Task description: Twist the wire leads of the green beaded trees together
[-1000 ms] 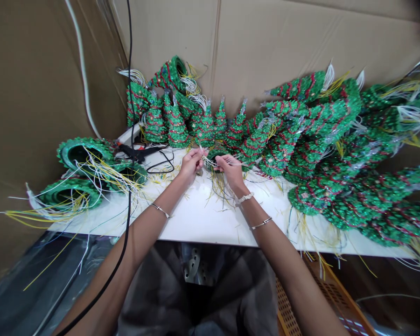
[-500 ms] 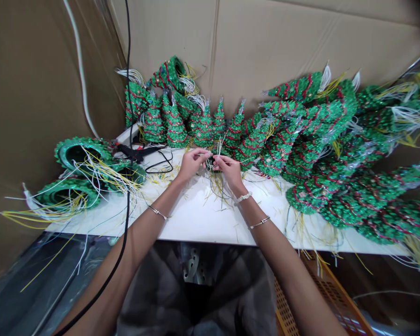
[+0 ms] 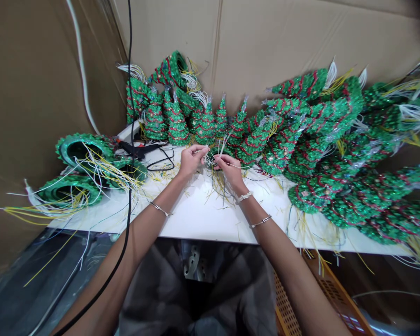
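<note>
My left hand pinches thin white wires at the middle of the white table. A little to its right, my right hand is closed on more of these wires, whose ends stick up past the fingers and run off to the right. The wires come from a green tinsel Christmas tree behind my hands, mostly hidden by them. Small upright Christmas trees with red garland stand just behind. Wire scraps in yellow and dark colours lie below my hands.
Several trees are heaped on the right. Hollow tree bases with loose white and yellow wires lie on the left, near a black glue gun. A black cable hangs across my left arm. An orange crate stands below the table.
My hands have moved slightly apart, the left one shifting a little up and left. Both keep their pinch on the white wires. The whole view has shifted slightly.
</note>
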`<state>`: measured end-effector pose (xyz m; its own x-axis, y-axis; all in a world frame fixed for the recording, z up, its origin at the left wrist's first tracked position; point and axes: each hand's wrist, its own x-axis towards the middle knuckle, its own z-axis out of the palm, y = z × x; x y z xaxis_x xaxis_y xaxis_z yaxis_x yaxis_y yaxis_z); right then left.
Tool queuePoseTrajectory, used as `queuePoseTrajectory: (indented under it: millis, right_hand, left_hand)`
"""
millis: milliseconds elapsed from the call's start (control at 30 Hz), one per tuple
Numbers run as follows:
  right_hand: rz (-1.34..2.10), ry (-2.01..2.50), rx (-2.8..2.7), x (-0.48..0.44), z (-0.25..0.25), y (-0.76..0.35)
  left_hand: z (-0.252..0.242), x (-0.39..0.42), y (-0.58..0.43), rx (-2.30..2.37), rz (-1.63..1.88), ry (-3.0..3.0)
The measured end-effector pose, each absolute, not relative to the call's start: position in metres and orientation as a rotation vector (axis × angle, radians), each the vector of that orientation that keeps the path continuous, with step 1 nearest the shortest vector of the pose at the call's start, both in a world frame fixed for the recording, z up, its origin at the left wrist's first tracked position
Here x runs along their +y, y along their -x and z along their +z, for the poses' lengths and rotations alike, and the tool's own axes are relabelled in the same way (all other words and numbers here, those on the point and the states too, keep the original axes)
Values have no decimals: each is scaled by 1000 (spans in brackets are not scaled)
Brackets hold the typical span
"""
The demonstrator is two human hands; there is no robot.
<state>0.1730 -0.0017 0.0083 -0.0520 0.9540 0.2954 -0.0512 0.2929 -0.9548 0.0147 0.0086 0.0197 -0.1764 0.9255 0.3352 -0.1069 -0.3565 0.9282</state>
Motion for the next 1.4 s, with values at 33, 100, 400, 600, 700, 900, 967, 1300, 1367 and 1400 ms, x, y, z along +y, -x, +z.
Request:
queuePoseTrajectory:
  millis: [33, 100, 400, 600, 700, 900, 967, 1300, 1367, 1400]
  right_hand:
    - [1044, 921, -1352, -2, 7, -173]
    - [1030, 885, -1361, -1, 5, -173]
    - [727, 883, -1428, -5, 5, -171]
    - [716, 896, -1358, -5, 6, -165]
    - [729, 934, -1353, -5, 6, -162]
    - [803, 909, -1282, -6, 5, -154]
    - [789, 918, -1291, -7, 5, -153]
    - [689, 926, -1355, -5, 1, -154]
    - [699, 917, -1351, -6, 3, -154]
    - [709, 907, -1345, -7, 4, -154]
  left_hand:
    - [20, 9, -14, 1030, 1655, -1254]
    - [20, 10, -12, 1029, 1663, -1210]
    - [15, 10, -14, 1007, 1561, -1105]
    - [17, 4, -24, 1036, 1574, -1113]
    - [18, 0, -30, 1034, 1567, -1097]
    - [12, 0, -39, 994, 1616, -1067]
    - [9, 1, -41, 993, 1639, -1066]
    - [15, -2, -41, 1023, 1639, -1102]
    - [15, -2, -40, 1009, 1624, -1120]
    - [15, -1, -39, 1003, 1618, -1130]
